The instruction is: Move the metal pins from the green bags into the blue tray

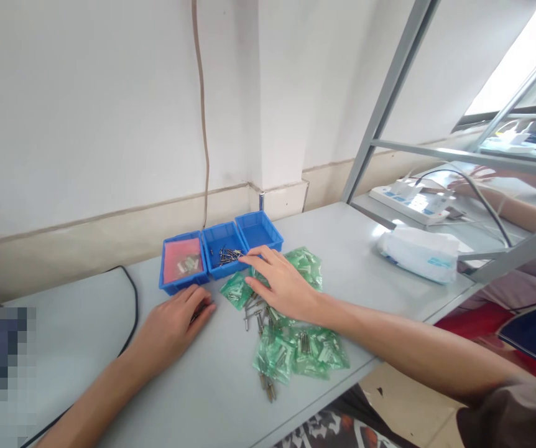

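Note:
My left hand [175, 320] rests on the table in front of the left blue bin, fingers curled in toward the thumb; whatever they hold is hidden. Fingers stretched and apart, my right hand [284, 283] reaches over the front right corner of the middle blue bin [231, 272]. Its fingertips are at the small metal screws [229, 256] lying there. Below that hand spread green plastic bags [275, 354] with metal pins or screws inside. Loose metal pieces [268, 387] lie among and in front of the bags.
The left blue bin [161, 274] holds a pink sheet [175, 254] and a clear bag of light pieces. A right blue bin [259, 231] adjoins the middle one. A white soft pack [420, 254], power strip [408, 202] and metal frame [365, 149] stand at right. Another person's arm [520, 208] is beyond.

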`<state>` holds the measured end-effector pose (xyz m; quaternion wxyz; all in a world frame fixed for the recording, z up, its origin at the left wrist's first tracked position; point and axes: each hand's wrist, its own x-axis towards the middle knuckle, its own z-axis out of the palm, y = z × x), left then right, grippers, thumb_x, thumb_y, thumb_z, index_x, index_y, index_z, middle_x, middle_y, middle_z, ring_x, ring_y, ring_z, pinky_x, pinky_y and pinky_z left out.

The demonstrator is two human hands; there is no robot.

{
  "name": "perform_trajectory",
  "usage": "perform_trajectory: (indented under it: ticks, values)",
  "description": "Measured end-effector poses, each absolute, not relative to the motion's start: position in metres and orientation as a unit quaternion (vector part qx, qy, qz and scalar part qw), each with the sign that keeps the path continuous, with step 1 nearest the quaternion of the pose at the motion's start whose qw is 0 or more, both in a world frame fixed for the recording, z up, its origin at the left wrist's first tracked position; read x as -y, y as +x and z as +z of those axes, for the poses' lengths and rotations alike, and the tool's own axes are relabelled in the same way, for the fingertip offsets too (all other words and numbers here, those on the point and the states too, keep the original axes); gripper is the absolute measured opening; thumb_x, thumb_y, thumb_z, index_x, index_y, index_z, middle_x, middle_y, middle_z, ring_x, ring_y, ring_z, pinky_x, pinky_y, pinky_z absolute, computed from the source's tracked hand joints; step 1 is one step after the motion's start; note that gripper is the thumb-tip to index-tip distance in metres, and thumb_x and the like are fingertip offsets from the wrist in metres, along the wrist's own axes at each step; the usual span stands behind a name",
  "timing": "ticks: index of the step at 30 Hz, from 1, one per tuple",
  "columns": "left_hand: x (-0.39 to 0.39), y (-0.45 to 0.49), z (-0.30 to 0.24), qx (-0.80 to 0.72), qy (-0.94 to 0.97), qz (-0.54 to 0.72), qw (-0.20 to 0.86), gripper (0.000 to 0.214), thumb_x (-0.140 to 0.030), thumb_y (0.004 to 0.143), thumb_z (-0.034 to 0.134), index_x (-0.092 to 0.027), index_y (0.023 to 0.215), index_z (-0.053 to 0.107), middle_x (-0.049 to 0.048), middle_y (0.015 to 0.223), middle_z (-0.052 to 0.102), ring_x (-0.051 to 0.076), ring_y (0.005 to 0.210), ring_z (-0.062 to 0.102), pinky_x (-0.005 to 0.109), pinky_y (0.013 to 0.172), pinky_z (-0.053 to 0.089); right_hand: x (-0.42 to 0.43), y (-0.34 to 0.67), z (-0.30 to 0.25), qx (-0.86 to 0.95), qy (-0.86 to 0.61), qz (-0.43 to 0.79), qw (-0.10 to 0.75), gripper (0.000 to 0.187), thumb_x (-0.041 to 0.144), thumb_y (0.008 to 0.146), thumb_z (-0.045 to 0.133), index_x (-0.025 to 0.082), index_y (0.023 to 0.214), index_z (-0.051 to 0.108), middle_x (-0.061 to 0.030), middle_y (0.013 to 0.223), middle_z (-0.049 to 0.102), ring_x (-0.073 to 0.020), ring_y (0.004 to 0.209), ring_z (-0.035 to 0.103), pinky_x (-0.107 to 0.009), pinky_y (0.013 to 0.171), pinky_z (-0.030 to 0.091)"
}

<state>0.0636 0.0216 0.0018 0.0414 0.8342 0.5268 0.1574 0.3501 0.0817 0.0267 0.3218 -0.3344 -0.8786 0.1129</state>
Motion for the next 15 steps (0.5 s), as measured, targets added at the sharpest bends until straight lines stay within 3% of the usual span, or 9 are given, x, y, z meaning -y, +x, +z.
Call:
perform_trajectory:
  ticks: [4, 8, 10, 13, 15]
  values:
    - [-0.0214, 0.0637, 0.0019, -0.529, 0.834, 0.149, 0.043, 0.028, -0.049, 0.109, 0.042, -0.027, 0.104, 0.058, 0.0018, 0.101, 0.069, 0.019, 0.082, 0.067, 0.031, 0.071, 0.048, -0.0807, 0.3504, 0.0250, 0.882, -0.351, 0.101, 0.300, 0.043, 0.028, 0.105, 0.058, 0.026, 0.148, 0.053, -0.0135, 0.144, 0.055, -0.0336, 0.126, 0.058, -0.057, 0.109, 0.047]
    - [-0.0207, 0.0643, 0.0023, -0.533, 0.832, 0.146, 0.050, 0.027, -0.049, 0.109, 0.043, -0.027, 0.105, 0.058, 0.0007, 0.101, 0.069, 0.019, 0.082, 0.067, 0.031, 0.071, 0.048, -0.0774, 0.3502, 0.0283, 0.881, -0.350, 0.105, 0.301, 0.040, 0.025, 0.104, 0.061, 0.026, 0.143, 0.054, -0.0141, 0.143, 0.054, -0.0320, 0.124, 0.058, -0.052, 0.106, 0.046]
    - [-0.0207, 0.0645, 0.0025, -0.534, 0.832, 0.145, 0.050, 0.027, -0.049, 0.109, 0.043, -0.027, 0.105, 0.058, 0.0007, 0.102, 0.069, 0.019, 0.083, 0.067, 0.031, 0.071, 0.047, -0.0764, 0.3500, 0.0308, 0.882, -0.346, 0.115, 0.299, 0.029, 0.023, 0.103, 0.063, 0.023, 0.132, 0.059, -0.0126, 0.133, 0.059, -0.0286, 0.117, 0.060, -0.046, 0.100, 0.046]
    - [-0.0211, 0.0648, 0.0030, -0.533, 0.834, 0.136, 0.048, 0.027, -0.049, 0.110, 0.041, -0.027, 0.106, 0.057, 0.0012, 0.102, 0.068, 0.020, 0.084, 0.066, 0.031, 0.072, 0.047, -0.0763, 0.3500, 0.0334, 0.895, -0.330, 0.150, 0.261, 0.008, 0.027, 0.102, 0.067, 0.021, 0.104, 0.062, -0.0030, 0.101, 0.066, -0.0208, 0.090, 0.063, -0.040, 0.090, 0.041]
    - [-0.0215, 0.0648, 0.0031, -0.535, 0.833, 0.130, 0.052, 0.027, -0.049, 0.110, 0.041, -0.027, 0.107, 0.056, 0.0012, 0.104, 0.068, 0.020, 0.085, 0.066, 0.032, 0.072, 0.047, -0.0760, 0.3504, 0.0336, 0.913, -0.298, 0.173, 0.219, 0.020, 0.033, 0.102, 0.069, 0.020, 0.090, 0.060, 0.0022, 0.085, 0.065, -0.0171, 0.078, 0.061, -0.038, 0.087, 0.036]
